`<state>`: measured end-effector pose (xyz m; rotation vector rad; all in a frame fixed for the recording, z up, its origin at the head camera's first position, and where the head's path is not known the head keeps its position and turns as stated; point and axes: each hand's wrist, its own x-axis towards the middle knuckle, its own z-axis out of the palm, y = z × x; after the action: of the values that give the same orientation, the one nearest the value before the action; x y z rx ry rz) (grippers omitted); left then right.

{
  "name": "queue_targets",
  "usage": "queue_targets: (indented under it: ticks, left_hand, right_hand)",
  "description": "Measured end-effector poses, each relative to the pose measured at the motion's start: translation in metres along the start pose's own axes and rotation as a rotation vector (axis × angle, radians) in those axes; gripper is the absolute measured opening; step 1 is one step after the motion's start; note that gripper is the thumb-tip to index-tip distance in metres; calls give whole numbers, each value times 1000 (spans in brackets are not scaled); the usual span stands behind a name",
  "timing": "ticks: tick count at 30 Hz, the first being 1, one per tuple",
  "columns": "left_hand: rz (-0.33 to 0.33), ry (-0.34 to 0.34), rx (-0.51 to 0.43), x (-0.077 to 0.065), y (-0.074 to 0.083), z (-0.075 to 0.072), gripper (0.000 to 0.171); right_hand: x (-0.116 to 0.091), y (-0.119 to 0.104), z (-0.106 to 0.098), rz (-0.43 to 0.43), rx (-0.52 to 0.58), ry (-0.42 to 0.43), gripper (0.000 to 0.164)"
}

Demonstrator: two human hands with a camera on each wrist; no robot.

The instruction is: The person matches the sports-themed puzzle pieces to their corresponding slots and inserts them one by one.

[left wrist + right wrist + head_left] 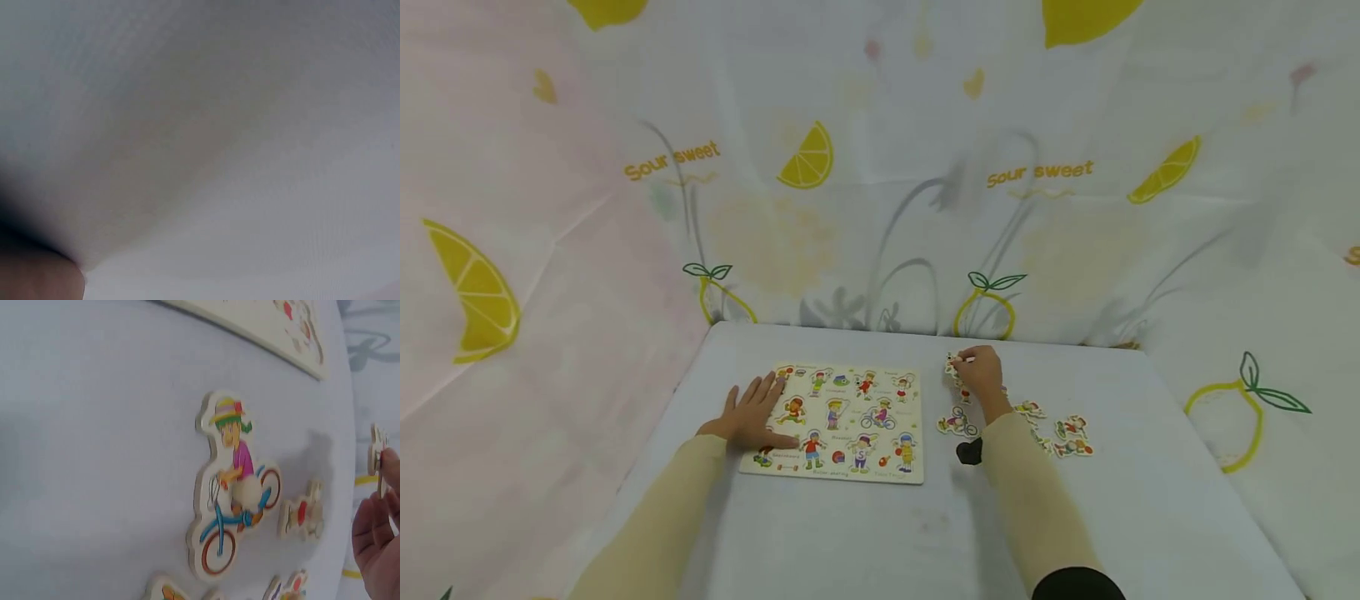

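Note:
A flat puzzle board (880,457) printed with cartoon children playing sports lies on the table. My left hand (751,417) rests spread on its left side, fingers straight. Off the board's right edge, my right hand (984,372) pinches a small wooden puzzle piece (377,450) between thumb and fingers, raised above the table in the right wrist view. The picture on that piece is too small to tell. Near this hand lies a cyclist puzzle piece (244,481), a figure in a hat on a blue bicycle. Another puzzle piece (303,514) with a red patch lies just beyond it.
Several more puzzle pieces (1072,448) lie right of my right forearm, partly hidden by it. The white table (850,533) meets a lemon-print cloth (865,250) at its back edge. The left wrist view is mostly a blurred pale surface.

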<state>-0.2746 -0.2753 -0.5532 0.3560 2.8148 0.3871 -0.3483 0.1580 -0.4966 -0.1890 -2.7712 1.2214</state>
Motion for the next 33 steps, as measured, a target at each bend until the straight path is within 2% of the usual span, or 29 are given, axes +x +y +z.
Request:
queue_targets:
  ticks: [7,10,15,18,25,29,33]
  left_hand:
    - [30,-2,-72,-9,9,-4,134]
    - [34,-12,-48,-11,11,-3,129]
    - [52,-25,-53,-7,17,3,117]
    - [56,-38,-74,-6,20,5,118]
    - [24,-34,-71,-9,12,-5,121]
    - [28,-33,-65,-9,8,-11,121]
    - [36,-26,-74,-9,5,-9,122]
  right_hand:
    - [-18,-14,32,-19,44,-21,17]
    - [-27,-14,45,-9,47,-49,16]
    - [-38,-15,56,-24,36,-51,15]
    - [-42,-20,60,-61,36,-46,15]
    - [-44,-38,76,-183,97,-100,18]
    - [-42,-46,82,-167,153,-125,18]
    - [-41,-49,92,-141,184,-131,16]
